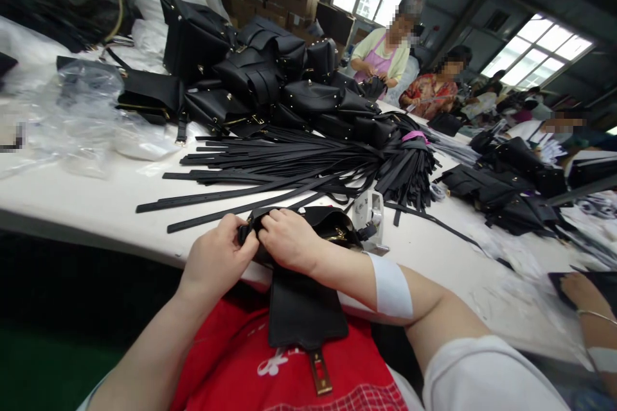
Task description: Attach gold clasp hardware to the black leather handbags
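Note:
A black handbag (332, 221) lies at the table's front edge, its mouth open and gold-coloured metal showing inside. Its flap (306, 308) hangs down over my red apron, with a gold-coloured clasp piece at the tip. My left hand (219, 253) pinches the bag's left end, thumb and fingers closed on the edge. Close beside it, my right hand (289, 241) is closed on the same end, fingers curled over the rim. What lies between the fingertips is hidden. A small white metal device (369, 215) stands at the bag's right end.
Long black straps (270, 164) are spread behind the bag, bundled at the right with a pink tie (414, 136). Finished-looking black bags (255, 64) are heaped behind them. Clear plastic wrap (91, 115) lies at the left. Co-workers sit along the table; one's arm (592, 314) reaches in at right.

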`<action>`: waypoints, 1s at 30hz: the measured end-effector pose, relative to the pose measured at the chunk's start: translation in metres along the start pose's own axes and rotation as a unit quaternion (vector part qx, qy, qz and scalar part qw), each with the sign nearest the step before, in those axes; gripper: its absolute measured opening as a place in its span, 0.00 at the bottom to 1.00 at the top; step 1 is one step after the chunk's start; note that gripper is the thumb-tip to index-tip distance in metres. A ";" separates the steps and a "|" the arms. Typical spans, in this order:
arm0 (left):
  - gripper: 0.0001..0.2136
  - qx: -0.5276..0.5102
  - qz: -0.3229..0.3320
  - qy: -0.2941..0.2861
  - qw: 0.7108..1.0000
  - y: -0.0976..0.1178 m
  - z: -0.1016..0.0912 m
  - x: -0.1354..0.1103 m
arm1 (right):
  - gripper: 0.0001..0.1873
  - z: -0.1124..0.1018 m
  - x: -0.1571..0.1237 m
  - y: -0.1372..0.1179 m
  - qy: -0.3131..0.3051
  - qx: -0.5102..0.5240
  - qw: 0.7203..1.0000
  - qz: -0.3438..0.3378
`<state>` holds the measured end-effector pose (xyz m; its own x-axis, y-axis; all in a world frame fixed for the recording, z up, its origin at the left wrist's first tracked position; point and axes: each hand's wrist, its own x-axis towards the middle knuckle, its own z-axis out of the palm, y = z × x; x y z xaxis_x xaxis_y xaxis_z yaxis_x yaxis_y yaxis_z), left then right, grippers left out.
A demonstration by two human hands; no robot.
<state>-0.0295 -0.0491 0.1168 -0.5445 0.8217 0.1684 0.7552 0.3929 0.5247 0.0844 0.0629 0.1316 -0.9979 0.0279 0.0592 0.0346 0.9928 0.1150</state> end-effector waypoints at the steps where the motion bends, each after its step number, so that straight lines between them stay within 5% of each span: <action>1: 0.11 -0.002 -0.004 -0.001 1.000 -0.001 0.001 0.000 | 0.12 0.001 -0.001 0.001 -0.005 0.002 1.000 -0.007; 11: 0.09 -0.012 -0.019 -0.007 1.000 -0.003 0.001 0.003 | 0.13 0.007 -0.009 0.015 0.010 0.031 0.999 0.004; 18: 0.07 0.021 0.000 -0.024 0.999 0.002 0.006 -0.003 | 0.11 0.016 0.003 0.006 -0.038 -0.013 0.998 -0.046; 21: 0.06 0.006 -0.002 -0.035 0.999 -0.002 0.004 -0.002 | 0.11 0.012 -0.001 0.006 -0.065 0.023 0.998 -0.016; 25: 0.07 -0.032 -0.008 0.006 0.999 -0.003 -0.002 -0.004 | 0.13 -0.002 -0.022 -0.003 0.022 0.130 0.989 0.061; 30: 0.07 -0.072 0.032 0.038 0.996 0.006 -0.004 -0.010 | 0.10 -0.002 -0.059 -0.024 0.158 0.244 0.948 0.131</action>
<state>-0.0213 -0.0568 0.1213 -0.5261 0.8081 0.2651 0.7329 0.2727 0.6232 0.1428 0.0367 0.1277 -0.8895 0.3204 0.3260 0.1712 0.8948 -0.4124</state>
